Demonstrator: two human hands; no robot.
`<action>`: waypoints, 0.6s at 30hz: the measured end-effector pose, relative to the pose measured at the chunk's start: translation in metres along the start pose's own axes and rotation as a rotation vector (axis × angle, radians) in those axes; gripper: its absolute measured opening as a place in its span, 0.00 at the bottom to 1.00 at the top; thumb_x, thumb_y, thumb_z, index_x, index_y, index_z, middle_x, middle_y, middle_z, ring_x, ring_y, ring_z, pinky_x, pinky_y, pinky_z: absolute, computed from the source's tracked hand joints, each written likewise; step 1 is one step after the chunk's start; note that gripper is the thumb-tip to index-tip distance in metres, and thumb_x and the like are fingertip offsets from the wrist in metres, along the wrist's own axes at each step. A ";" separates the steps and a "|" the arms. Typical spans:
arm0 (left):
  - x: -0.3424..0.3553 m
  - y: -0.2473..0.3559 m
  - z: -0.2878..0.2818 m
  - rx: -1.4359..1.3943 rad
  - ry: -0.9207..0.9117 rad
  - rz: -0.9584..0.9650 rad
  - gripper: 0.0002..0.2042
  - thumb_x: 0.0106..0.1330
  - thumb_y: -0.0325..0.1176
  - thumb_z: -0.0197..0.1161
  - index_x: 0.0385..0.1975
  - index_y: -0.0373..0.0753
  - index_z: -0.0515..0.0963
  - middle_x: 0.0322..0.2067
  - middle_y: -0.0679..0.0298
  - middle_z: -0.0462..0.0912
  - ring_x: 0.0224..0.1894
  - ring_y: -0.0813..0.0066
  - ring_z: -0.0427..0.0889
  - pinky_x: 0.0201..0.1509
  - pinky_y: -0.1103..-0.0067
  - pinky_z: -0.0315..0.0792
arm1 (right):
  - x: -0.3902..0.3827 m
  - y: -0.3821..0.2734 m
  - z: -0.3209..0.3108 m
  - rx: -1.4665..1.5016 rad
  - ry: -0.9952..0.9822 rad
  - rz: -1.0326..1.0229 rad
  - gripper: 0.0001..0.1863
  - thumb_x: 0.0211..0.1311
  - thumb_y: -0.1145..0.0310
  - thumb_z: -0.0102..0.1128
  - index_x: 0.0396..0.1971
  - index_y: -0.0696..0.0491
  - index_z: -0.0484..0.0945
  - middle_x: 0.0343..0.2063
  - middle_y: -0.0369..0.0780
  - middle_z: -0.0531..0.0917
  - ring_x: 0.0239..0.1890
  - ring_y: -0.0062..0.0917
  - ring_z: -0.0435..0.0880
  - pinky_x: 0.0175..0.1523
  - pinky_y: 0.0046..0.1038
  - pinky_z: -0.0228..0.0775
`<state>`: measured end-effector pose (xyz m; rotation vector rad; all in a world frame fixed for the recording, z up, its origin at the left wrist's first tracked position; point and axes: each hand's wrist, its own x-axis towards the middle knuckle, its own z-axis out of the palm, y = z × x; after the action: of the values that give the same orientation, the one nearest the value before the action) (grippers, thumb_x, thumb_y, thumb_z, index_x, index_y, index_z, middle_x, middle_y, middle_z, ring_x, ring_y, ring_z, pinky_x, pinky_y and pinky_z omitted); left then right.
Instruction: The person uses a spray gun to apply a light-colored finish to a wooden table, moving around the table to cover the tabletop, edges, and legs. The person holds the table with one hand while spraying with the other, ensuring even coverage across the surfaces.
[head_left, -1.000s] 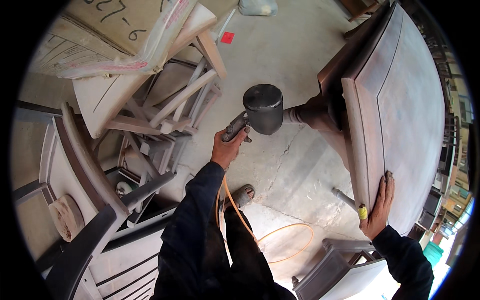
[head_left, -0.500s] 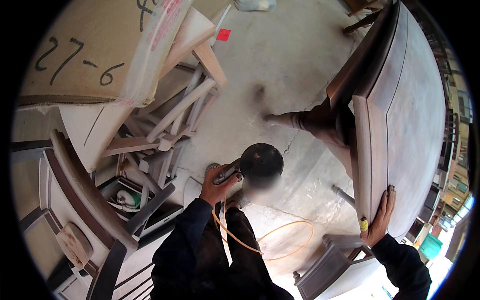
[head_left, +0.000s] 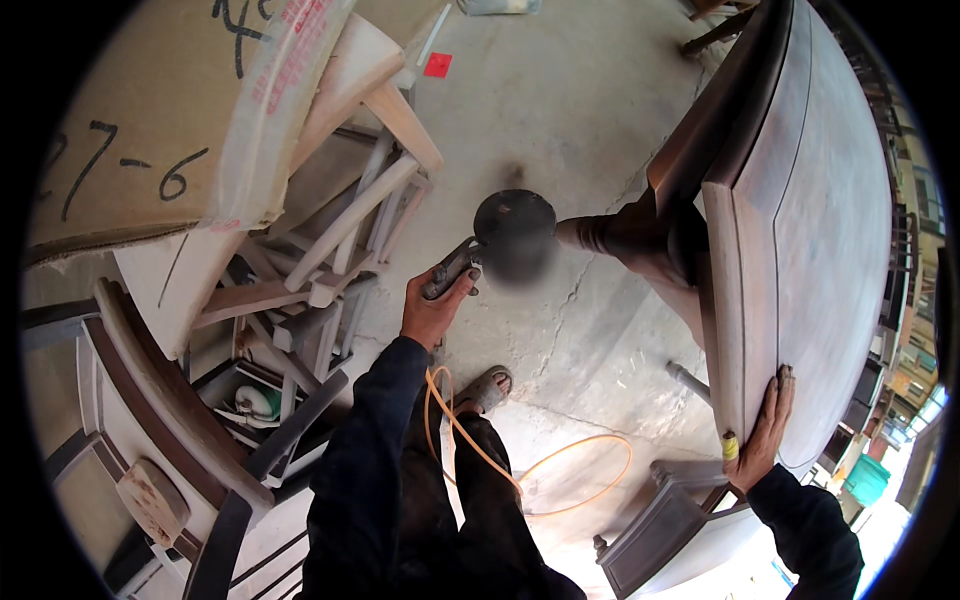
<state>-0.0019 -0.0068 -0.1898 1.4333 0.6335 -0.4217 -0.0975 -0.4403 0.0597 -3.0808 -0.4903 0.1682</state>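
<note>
A spray gun (head_left: 452, 272) with a round dark cup (head_left: 514, 222) is gripped in my left hand (head_left: 430, 312), fingers wrapped round its handle. The cup hangs over the floor, close to the end of a turned dark leg (head_left: 592, 233) of a wooden table (head_left: 825, 220). That table stands tilted, its broad greyish top facing right. Against the near edge of the top lies my right hand (head_left: 762, 430), fingers stretched out, yellow tape round one digit. An orange hose (head_left: 560, 511) runs from below my left hand and loops by my legs.
Bare wooden chair frames (head_left: 350, 225) are piled on the left, beside a cardboard box (head_left: 130, 120). A curved chair back (head_left: 175, 390) stands nearer. A small panelled wooden piece (head_left: 655, 540) is at lower right. A red square (head_left: 437, 65) lies on the concrete floor (head_left: 560, 90).
My left hand has moved forward with the spray gun, bringing the cup up beside the table leg. My sandalled foot shows more fully. My right hand stays on the table edge.
</note>
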 end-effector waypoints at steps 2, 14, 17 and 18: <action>-0.007 -0.001 0.002 0.015 -0.060 -0.018 0.13 0.66 0.35 0.71 0.42 0.32 0.82 0.33 0.66 0.87 0.36 0.83 0.83 0.42 0.85 0.75 | -0.004 -0.001 0.000 -0.002 0.000 0.008 0.44 0.66 0.49 0.48 0.71 0.66 0.51 0.71 0.63 0.53 0.73 0.62 0.49 0.74 0.59 0.40; -0.052 -0.065 -0.021 -0.058 -0.037 -0.044 0.09 0.66 0.30 0.69 0.40 0.32 0.83 0.34 0.67 0.87 0.35 0.85 0.82 0.40 0.84 0.76 | 0.001 0.003 0.003 -0.005 0.001 -0.004 0.45 0.66 0.48 0.48 0.72 0.66 0.50 0.71 0.63 0.53 0.73 0.62 0.50 0.73 0.59 0.41; -0.023 -0.072 -0.011 -0.142 0.001 -0.065 0.10 0.66 0.31 0.70 0.40 0.32 0.82 0.34 0.66 0.86 0.36 0.84 0.82 0.41 0.84 0.76 | -0.004 -0.001 0.001 -0.006 0.006 0.009 0.44 0.67 0.48 0.48 0.72 0.66 0.51 0.71 0.63 0.53 0.73 0.62 0.50 0.73 0.59 0.41; -0.015 -0.066 -0.007 -0.137 0.032 -0.080 0.10 0.65 0.31 0.70 0.40 0.31 0.81 0.34 0.66 0.86 0.36 0.84 0.82 0.41 0.84 0.76 | -0.003 0.001 0.002 0.001 0.014 -0.001 0.44 0.67 0.48 0.48 0.72 0.66 0.51 0.71 0.63 0.53 0.73 0.62 0.50 0.73 0.60 0.41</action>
<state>-0.0555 -0.0089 -0.2321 1.2895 0.7340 -0.4113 -0.0998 -0.4422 0.0581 -3.0788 -0.4909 0.1467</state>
